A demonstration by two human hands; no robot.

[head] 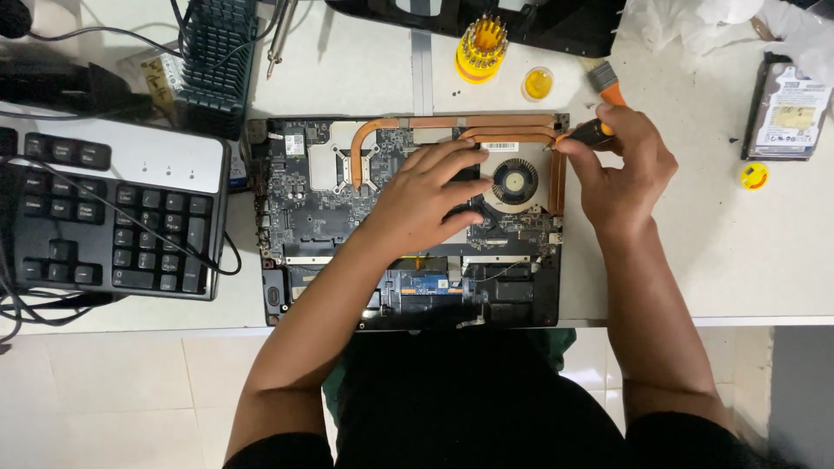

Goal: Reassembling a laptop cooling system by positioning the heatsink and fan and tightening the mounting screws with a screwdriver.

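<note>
A left hand (417,204) is pressing flat beside the round black cooling fan (514,181) of an opened black laptop (330,187), while the right hand (621,165) is pinching an orange-and-black screwdriver (589,133) at the copper heat pipes (469,123); likely loosening screws, calling for steady alignment.

Opened laptop chassis (408,217) lies flat at the desk's front edge, its dark motherboard, copper heat pipes (452,126) and round fan (514,181) exposed. An orange-handled brush (599,108) lies angled over its back right corner, bristles pointing away.

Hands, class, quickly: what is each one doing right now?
Left hand: open, fingers spread flat on the opened laptop beside the fan.
Right hand: closed around the orange-handled brush.
</note>
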